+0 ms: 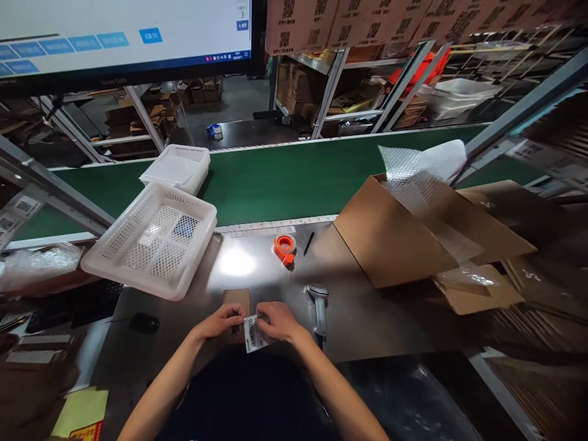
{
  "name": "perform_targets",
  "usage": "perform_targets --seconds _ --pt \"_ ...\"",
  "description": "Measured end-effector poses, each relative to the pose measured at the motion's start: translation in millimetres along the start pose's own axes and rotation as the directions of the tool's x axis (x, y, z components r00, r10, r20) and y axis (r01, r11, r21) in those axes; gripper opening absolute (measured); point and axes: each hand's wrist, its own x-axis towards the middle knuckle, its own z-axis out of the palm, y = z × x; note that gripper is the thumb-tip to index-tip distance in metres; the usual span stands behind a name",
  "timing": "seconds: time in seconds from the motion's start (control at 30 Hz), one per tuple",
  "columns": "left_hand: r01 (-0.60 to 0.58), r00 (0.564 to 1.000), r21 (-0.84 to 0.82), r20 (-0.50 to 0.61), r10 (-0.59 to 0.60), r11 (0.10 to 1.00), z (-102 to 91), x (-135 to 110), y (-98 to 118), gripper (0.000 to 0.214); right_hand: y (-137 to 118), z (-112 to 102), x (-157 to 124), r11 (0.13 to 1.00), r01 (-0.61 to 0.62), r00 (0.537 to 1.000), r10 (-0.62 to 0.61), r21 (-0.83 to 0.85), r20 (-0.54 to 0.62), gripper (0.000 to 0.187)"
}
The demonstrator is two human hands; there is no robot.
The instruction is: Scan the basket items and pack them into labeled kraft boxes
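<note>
A white printed label (252, 336) with a barcode hangs between my two hands, close to my body. My left hand (222, 321) pinches its upper left corner. On the other side, my right hand (277, 321) has its fingers closed on the label's right part. Beneath and behind the hands, a small flat brown cardboard piece (236, 298) lies on the metal table. To the right of my right hand is a grey barcode scanner (318, 309). An orange tape dispenser (285, 247) and a black pen (309, 244) lie farther back.
A white mesh basket (138, 278) stands at the left, with more stacked baskets (177, 164) behind it. On the right is a large open cardboard box (390, 239) with bubble wrap (404, 166). A green conveyor belt (275, 177) crosses behind the table; a monitor (124, 37) hangs above.
</note>
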Motion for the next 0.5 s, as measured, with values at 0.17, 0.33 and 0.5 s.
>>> perform_targets --seconds 0.17,0.33,0.5 --pt "-0.003 0.999 -0.092 -0.034 0.000 0.996 7.0 3.8 -7.7 0.050 6.6 30.4 1.9 0.897 0.441 0.794 -0.402 -0.023 -0.456 0.049" --pt "0.003 0.992 -0.230 -0.125 -0.033 0.973 17.5 0.5 -13.5 0.041 0.4 54.3 2.2 0.821 0.571 0.629 -0.452 -0.019 -0.632 0.029" --pt "0.190 0.928 -0.316 -0.251 -0.275 0.929 22.1 -9.9 -37.5 0.044 3.4 70.9 2.0 0.907 0.380 0.781 -0.207 0.184 -0.590 0.007"
